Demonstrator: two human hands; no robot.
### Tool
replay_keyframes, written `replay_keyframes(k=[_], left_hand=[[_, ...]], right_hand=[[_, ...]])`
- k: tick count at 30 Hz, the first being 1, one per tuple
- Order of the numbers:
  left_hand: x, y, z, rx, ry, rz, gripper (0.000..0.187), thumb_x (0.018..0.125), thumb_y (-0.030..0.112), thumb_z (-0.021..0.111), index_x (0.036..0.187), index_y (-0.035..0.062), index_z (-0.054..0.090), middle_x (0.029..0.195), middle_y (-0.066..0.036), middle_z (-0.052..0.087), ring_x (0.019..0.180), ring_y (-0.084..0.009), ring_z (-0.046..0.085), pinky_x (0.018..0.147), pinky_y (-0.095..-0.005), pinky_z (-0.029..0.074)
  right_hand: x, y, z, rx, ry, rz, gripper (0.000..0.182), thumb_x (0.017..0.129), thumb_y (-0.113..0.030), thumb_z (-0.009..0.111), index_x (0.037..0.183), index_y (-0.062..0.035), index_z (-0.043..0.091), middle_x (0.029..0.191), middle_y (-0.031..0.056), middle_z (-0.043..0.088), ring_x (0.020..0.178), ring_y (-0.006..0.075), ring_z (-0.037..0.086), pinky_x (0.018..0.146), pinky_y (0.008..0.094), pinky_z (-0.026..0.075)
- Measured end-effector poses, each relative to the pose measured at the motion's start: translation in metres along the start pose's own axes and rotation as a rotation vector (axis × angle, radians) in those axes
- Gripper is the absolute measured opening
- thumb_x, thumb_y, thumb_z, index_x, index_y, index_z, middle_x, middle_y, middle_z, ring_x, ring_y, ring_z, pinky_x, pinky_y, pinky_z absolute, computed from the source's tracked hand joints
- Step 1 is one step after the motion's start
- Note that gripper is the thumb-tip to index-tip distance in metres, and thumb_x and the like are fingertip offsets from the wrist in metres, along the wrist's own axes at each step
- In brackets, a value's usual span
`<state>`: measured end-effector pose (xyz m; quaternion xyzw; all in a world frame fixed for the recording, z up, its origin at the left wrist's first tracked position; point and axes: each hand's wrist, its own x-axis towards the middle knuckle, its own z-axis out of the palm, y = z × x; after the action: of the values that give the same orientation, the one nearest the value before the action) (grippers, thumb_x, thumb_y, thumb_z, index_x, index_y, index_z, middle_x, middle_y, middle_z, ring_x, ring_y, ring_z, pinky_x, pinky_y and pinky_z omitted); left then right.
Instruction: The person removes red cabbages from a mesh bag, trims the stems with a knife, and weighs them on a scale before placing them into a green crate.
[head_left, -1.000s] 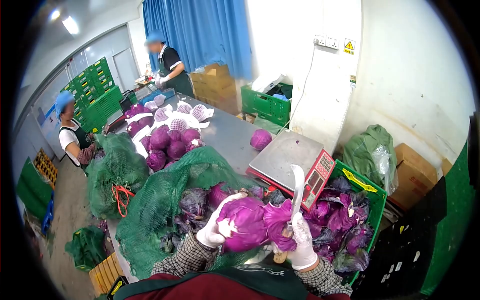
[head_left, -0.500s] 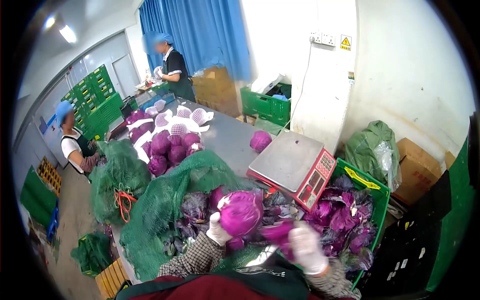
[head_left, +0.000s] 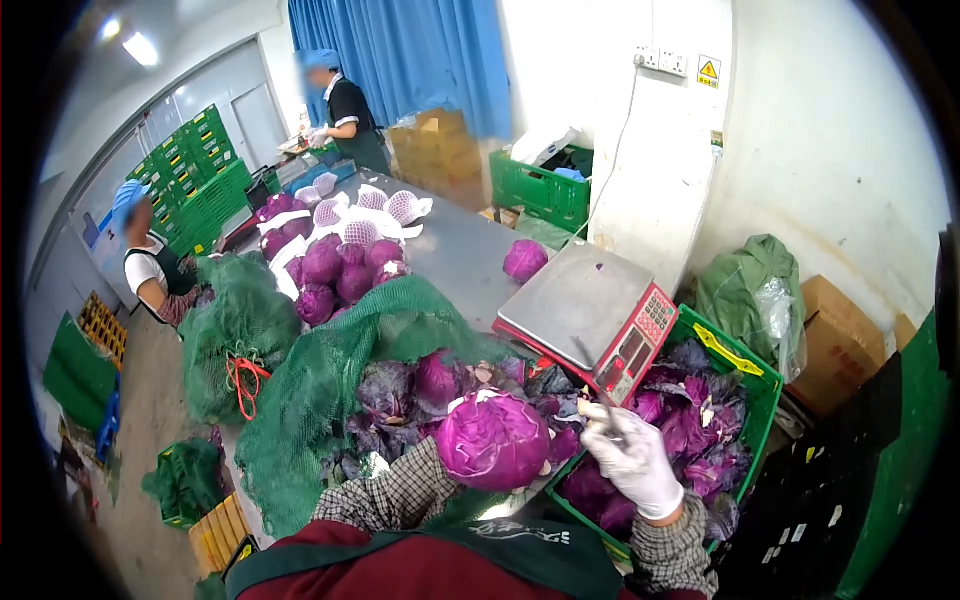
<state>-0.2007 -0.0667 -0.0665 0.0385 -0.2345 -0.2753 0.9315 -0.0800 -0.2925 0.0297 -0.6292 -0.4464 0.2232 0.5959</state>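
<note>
A trimmed red cabbage (head_left: 495, 440) sits in front of me, held up at the end of my left sleeve (head_left: 410, 485). The cabbage hides my left hand beneath it. My right hand (head_left: 635, 465), in a white glove, is closed around what looks like a small knife (head_left: 585, 352), its thin dark blade pointing up toward the scale. Below and beside that hand is a green crate (head_left: 765, 420) heaped with loose purple outer leaves (head_left: 690, 440). More untrimmed cabbages (head_left: 388, 390) lie behind the held one, by a green mesh sack (head_left: 310, 420).
A red weighing scale (head_left: 580, 300) stands on the grey table (head_left: 465, 260), near a single cabbage (head_left: 525, 260). Farther left are piled cabbages (head_left: 350, 275) and white foam nets (head_left: 405, 207). Two co-workers (head_left: 355, 125) in blue caps stand beyond. Cardboard boxes (head_left: 840, 335) are at right.
The held cabbage has come nearer and lower, turned so that it covers my left hand. My right hand has moved slightly up and right, and the blurred purple leaf beside it is gone from there.
</note>
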Motion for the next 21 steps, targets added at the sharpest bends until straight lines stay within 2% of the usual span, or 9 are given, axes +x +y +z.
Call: replay_keyframes(k=[1,3,10,13,14,16,17,19,21], left_hand=[[0.004,-0.004,0.001,-0.017,-0.022,-0.008,0.074,0.085,0.055,0.06,0.141,0.012,0.041,0.146,-0.026,0.033,0.125,-0.0514,0.039,0.094,-0.0653,0.042],[0.008,-0.01,0.003,-0.033,-0.058,-0.016,0.072,0.084,0.055,0.061,0.141,0.0133,0.042,0.146,-0.026,0.032,0.126,-0.0504,0.039,0.094,-0.0641,0.043],[0.014,-0.031,0.008,-0.08,-0.16,-0.001,0.068,0.082,0.053,0.063,0.138,0.0181,0.045,0.146,-0.029,0.029,0.129,-0.0466,0.038,0.097,-0.06,0.044],[0.013,-0.041,0.011,-0.096,-0.204,0.029,0.066,0.081,0.052,0.064,0.136,0.0201,0.046,0.146,-0.03,0.028,0.13,-0.045,0.038,0.097,-0.0583,0.044],[0.014,-0.045,0.012,-0.101,-0.228,0.045,0.066,0.081,0.052,0.065,0.136,0.0208,0.046,0.146,-0.03,0.028,0.131,-0.0445,0.037,0.098,-0.0577,0.044],[0.012,-0.052,0.014,-0.108,-0.259,0.078,0.065,0.081,0.051,0.065,0.135,0.0222,0.047,0.146,-0.031,0.027,0.132,-0.0434,0.037,0.098,-0.0565,0.044],[0.013,-0.055,0.016,-0.111,-0.279,0.092,0.064,0.08,0.051,0.066,0.135,0.0229,0.047,0.146,-0.031,0.026,0.132,-0.0429,0.037,0.099,-0.0559,0.045],[0.013,-0.057,0.017,-0.155,-0.289,0.065,0.063,0.08,0.051,0.066,0.134,0.0242,0.048,0.146,-0.032,0.025,0.133,-0.0418,0.037,0.099,-0.0548,0.045],[0.014,-0.049,0.014,-0.377,-0.204,-0.165,0.063,0.086,0.047,0.057,0.14,0.02,0.038,0.148,-0.026,0.027,0.134,-0.0369,0.036,0.103,-0.0513,0.042]], right_hand=[[0.012,0.009,0.005,-0.317,-0.045,-0.418,0.027,0.086,-0.006,0.068,0.111,0.0013,0.062,0.095,0.0082,0.065,0.075,0.0142,0.062,0.065,0.0258,0.053],[0.025,-0.005,0.014,-0.219,-0.173,-0.496,0.026,0.085,-0.007,0.069,0.108,0.001,0.062,0.096,0.0097,0.064,0.075,0.0168,0.063,0.066,0.0259,0.052],[0.028,-0.004,0.027,0.187,-0.356,0.129,0.013,0.089,-0.008,0.06,0.095,0.0027,0.063,0.084,0.0052,0.064,0.075,0.0085,0.059,0.065,0.0237,0.049],[0.018,0.011,0.039,0.212,-0.228,0.202,0.01,0.088,-0.005,0.059,0.092,0.0034,0.064,0.084,0.0043,0.064,0.073,0.0094,0.06,0.064,0.0233,0.049],[0.02,0.035,0.036,0.166,-0.143,-0.059,0.009,0.092,-0.009,0.06,0.092,0.0003,0.063,0.066,-0.0028,0.055,0.055,0.0042,0.051,0.05,0.02,0.04],[0.029,0.068,0.008,-0.371,0.39,-0.127,0.006,0.091,-0.005,0.06,0.093,0.0006,0.062,0.071,0.0048,0.061,0.062,0.0138,0.056,0.058,0.0277,0.047],[0.019,0.084,-0.014,-0.494,0.471,-0.061,0.008,0.09,-0.005,0.061,0.096,0.0005,0.062,0.08,0.0089,0.062,0.07,0.0177,0.059,0.065,0.0305,0.049],[-0.002,0.106,-0.05,-0.503,0.367,0.064,0.013,0.09,-0.004,0.06,0.102,-0.0004,0.061,0.107,0.0149,0.058,0.098,0.0222,0.06,0.082,0.0302,0.05],[-0.011,0.063,-0.038,-0.295,0.241,-0.006,0.024,0.088,-0.006,0.063,0.111,0.0002,0.058,0.108,0.0161,0.058,0.1,0.0241,0.06,0.087,0.0297,0.049]])
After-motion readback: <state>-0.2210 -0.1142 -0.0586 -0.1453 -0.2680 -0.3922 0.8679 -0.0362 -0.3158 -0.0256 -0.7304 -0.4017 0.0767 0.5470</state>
